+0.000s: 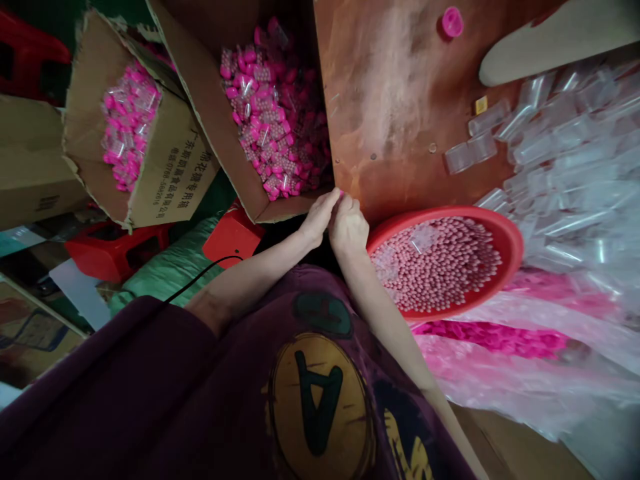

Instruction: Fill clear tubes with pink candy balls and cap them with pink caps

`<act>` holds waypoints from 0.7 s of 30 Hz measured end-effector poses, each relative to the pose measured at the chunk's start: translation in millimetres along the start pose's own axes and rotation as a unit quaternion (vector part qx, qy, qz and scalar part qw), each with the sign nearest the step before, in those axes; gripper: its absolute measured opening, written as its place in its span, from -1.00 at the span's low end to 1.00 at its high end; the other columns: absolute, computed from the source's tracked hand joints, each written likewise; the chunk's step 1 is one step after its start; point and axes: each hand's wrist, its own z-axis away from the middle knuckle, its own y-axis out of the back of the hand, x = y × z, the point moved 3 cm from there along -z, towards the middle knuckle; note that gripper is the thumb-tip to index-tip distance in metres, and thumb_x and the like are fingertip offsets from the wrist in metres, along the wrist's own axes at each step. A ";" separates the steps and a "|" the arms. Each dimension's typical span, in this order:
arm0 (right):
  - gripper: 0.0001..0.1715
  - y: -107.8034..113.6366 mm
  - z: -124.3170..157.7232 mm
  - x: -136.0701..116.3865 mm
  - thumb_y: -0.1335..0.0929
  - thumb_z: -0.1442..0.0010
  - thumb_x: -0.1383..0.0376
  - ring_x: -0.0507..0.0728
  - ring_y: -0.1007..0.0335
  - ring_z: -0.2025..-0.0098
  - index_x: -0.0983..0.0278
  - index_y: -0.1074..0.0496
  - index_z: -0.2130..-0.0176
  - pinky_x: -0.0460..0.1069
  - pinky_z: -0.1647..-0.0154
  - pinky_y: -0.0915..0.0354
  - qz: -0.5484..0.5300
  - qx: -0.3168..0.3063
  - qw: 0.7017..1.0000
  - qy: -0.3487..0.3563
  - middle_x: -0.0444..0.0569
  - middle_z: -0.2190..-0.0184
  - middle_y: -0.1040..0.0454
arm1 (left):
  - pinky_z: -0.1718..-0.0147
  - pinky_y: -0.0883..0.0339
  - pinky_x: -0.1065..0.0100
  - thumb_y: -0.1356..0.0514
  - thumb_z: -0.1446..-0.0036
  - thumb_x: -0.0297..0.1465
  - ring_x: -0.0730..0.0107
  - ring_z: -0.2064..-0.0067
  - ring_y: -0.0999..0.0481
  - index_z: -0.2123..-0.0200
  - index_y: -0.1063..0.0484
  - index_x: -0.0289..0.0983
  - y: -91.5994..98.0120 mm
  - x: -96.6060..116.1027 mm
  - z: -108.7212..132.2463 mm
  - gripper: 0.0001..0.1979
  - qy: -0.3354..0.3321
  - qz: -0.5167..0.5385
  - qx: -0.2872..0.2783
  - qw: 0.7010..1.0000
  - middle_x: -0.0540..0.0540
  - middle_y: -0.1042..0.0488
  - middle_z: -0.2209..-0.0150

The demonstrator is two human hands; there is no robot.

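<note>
One pink bit (341, 193) shows, its direction and long axis unreadable to me. Left hand (319, 219) slants toward one o'clock, right hand (349, 225) curls toward twelve; whether fingers grasp it, I can't tell.

Just off the left end of the red basin (510, 257), a small pink piece (341, 193) peeks out, mostly hidden, its shape unclear. Farther left of the basin, clear containers with bright pink ends (270, 123) lie jumbled in a heap, many filled with pale pink beads.
</note>
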 end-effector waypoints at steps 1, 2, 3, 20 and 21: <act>-0.37 -3.8 6.2 -2.4 -0.06 -0.62 0.37 0.31 -0.65 -0.12 0.52 -0.26 -0.49 0.11 -0.11 -0.59 -0.016 0.013 1.000 0.023 0.42 -0.20 -0.53 | -0.17 -0.49 0.19 -0.22 -0.51 -0.33 0.25 -0.06 -0.64 0.11 -0.58 -0.25 8.6 7.5 5.4 -0.84 0.002 0.005 0.002 1.000 -0.09 -0.64 0.10; -0.34 -8.6 11.7 -4.1 -0.08 -0.61 0.36 0.32 -0.63 -0.17 0.53 -0.18 -0.54 0.14 -0.19 -0.58 -0.037 0.023 0.998 0.048 0.44 -0.24 -0.50 | -0.19 -0.50 0.20 -0.24 -0.49 -0.37 0.26 -0.08 -0.65 0.04 -0.59 -0.24 16.6 14.2 9.3 -0.87 0.003 0.006 -0.005 1.000 -0.09 -0.66 0.06; -0.31 -14.1 16.3 -5.0 -0.11 -0.60 0.37 0.34 -0.59 -0.22 0.53 -0.11 -0.58 0.17 -0.26 -0.56 -0.067 0.033 0.994 0.075 0.45 -0.30 -0.46 | -0.23 -0.50 0.19 -0.24 -0.48 -0.39 0.25 -0.12 -0.66 -0.03 -0.60 -0.23 24.0 19.8 11.9 -0.84 0.002 0.003 -0.021 1.000 -0.10 -0.68 0.02; -0.19 -66.4 18.8 12.1 -0.32 -0.52 0.22 0.34 -0.63 -0.12 0.44 -0.12 -0.58 0.30 -0.23 -0.60 -0.257 -0.074 0.957 0.109 0.35 -0.22 -0.53 | -0.12 -0.52 0.21 -0.27 -0.38 -0.44 0.16 -0.13 -0.67 -0.14 -0.55 -0.23 133.9 29.0 -46.2 -0.70 -0.032 -0.215 0.185 0.958 -0.21 -0.67 -0.13; -0.24 -70.7 20.1 11.7 -0.30 -0.52 0.24 0.34 -0.64 -0.11 0.44 -0.18 -0.56 0.29 -0.24 -0.59 -0.239 -0.101 0.960 0.107 0.35 -0.22 -0.54 | -0.16 -0.47 0.23 -0.29 -0.35 -0.47 0.16 -0.15 -0.64 -0.08 -0.58 -0.24 142.5 28.3 -63.3 -0.75 -0.035 -0.248 0.240 0.938 -0.20 -0.68 -0.10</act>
